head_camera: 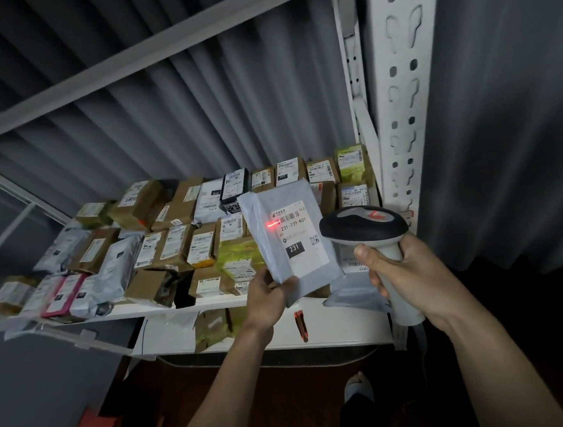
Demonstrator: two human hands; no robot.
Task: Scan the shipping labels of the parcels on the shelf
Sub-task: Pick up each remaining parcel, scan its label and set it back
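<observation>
Grey plastic mailer parcel (288, 236) held upright above the white metal shelf (213, 303), red scan line on its white shipping label (300, 233), left hand (267, 297) pinching its lower corner, right hand (408, 278) gripping a grey-and-black handheld barcode scanner (368, 230), rows of brown cardboard boxes (160, 221) behind

Red scan line (272, 224) glows on the white label (300, 237) of the pale grey mailer (273, 207), black 231 patch (294, 247) just above the left fingers (290, 284); scanner (364, 222) head black.
</observation>
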